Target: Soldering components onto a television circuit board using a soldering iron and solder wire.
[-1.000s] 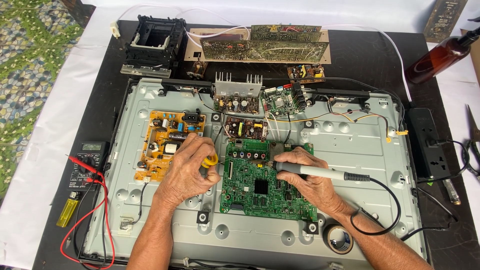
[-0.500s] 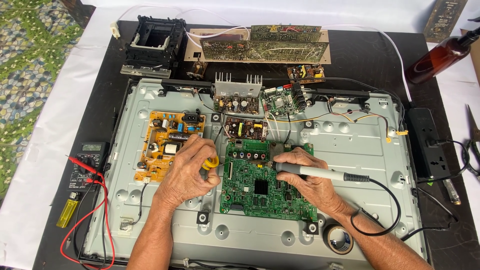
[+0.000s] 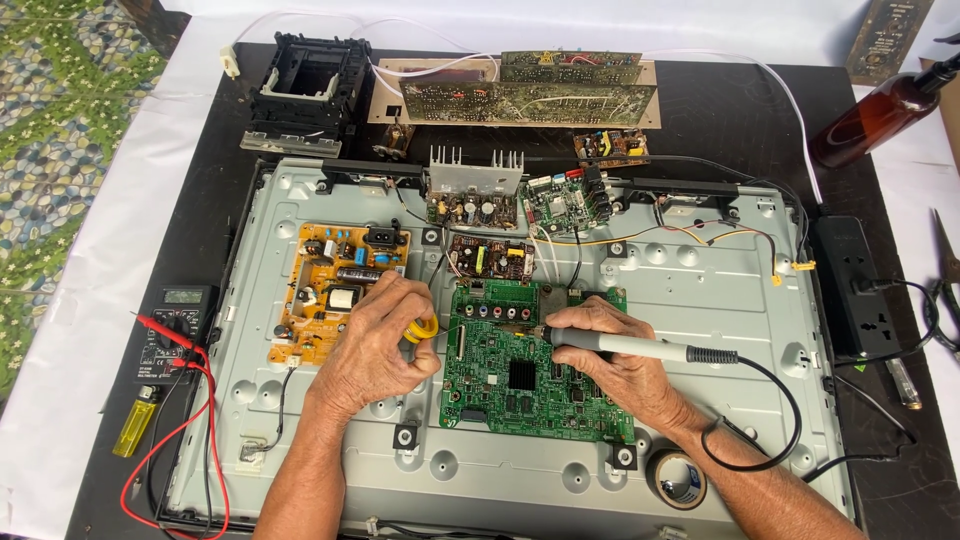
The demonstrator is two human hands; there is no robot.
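Observation:
A green circuit board point(image 3: 520, 385) is mounted in the middle of a grey metal television back panel point(image 3: 700, 300). My right hand point(image 3: 625, 375) rests on the board and grips a grey soldering iron point(image 3: 640, 348), its tip pointing left at the board's upper part. My left hand point(image 3: 375, 345) lies just left of the board and holds a small yellow spool point(image 3: 427, 328), which looks like solder wire, near the board's upper left corner. The iron's black cord point(image 3: 775, 400) loops off to the right.
An orange power board point(image 3: 335, 290) sits left of my left hand. Smaller boards point(image 3: 490, 258) and a heat sink point(image 3: 477, 172) lie above. A multimeter point(image 3: 175, 325) with red leads and a yellow lighter point(image 3: 133, 428) are at left, a tape roll point(image 3: 678, 478) below, a power strip point(image 3: 855, 290) and brown bottle point(image 3: 885, 112) at right.

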